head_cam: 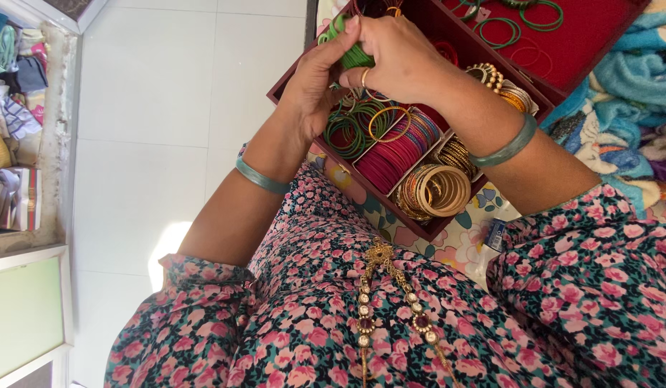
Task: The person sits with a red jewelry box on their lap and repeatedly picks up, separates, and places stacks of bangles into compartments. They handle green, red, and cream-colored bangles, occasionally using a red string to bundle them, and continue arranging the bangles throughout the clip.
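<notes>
Bangles (354,56), a green stack, sat pinched between both hands above the box's near-left corner. I noted the view was inverted, the person's floral dress (390,316) nearest the lens, a gold pendant (379,255) hanging down it. The left hand (315,82) had thumb and fingers closed on the stack's outer side; the right hand (401,57) curled over it from above, fingers pressed to the rings. I judged the stack light, stiff and slick, likely brittle if glass, and prone to fan apart; best grip looked like across the whole stack at the rim, squeezing the rings together. Each wrist wore a grey-green bangle. Below the hands the box (419,226) held compartments: loose green rings (347,133), a magenta row (397,154), gold sets (440,190) at the near wall. Dividers stood close, leaving little room for fingers. Further off, the red-lined lid (584,43) held scattered green rings. Open white floor (168,108) lay to one side, a blanket (620,93) to the other.
</notes>
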